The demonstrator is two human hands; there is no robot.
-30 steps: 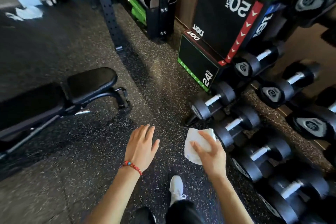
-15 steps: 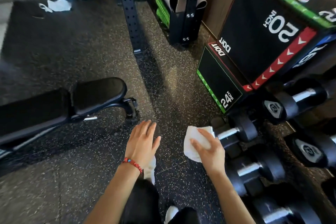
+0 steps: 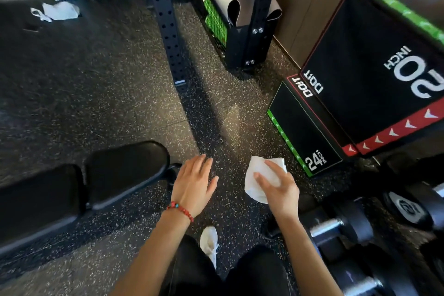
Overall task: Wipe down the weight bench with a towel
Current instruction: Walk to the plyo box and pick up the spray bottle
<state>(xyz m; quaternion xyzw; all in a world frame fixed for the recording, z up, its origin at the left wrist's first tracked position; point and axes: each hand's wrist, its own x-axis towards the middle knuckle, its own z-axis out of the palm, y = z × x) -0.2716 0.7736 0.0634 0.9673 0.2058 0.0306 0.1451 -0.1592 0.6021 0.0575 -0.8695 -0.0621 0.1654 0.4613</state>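
Note:
The black padded weight bench (image 3: 101, 178) lies at the lower left, its seat pad end nearest my hands. My right hand (image 3: 280, 190) grips a folded white towel (image 3: 259, 175), held in the air over the speckled floor, to the right of the bench and apart from it. My left hand (image 3: 194, 182), with a red bead bracelet at the wrist, hovers flat with fingers spread just past the bench's seat end and holds nothing.
A black perforated rack upright (image 3: 165, 19) stands ahead. Stacked plyo boxes (image 3: 360, 74) marked 20 and 24 inch sit at the right, dumbbells (image 3: 341, 226) at the lower right. A mat holder (image 3: 230, 17) stands behind. White cloths (image 3: 60, 11) lie far left on the floor.
I have stepped toward the bench: it now sits closer and lower in view, the dumbbells have slid off to the right. Both hands keep the same pose, the towel still in my right hand.

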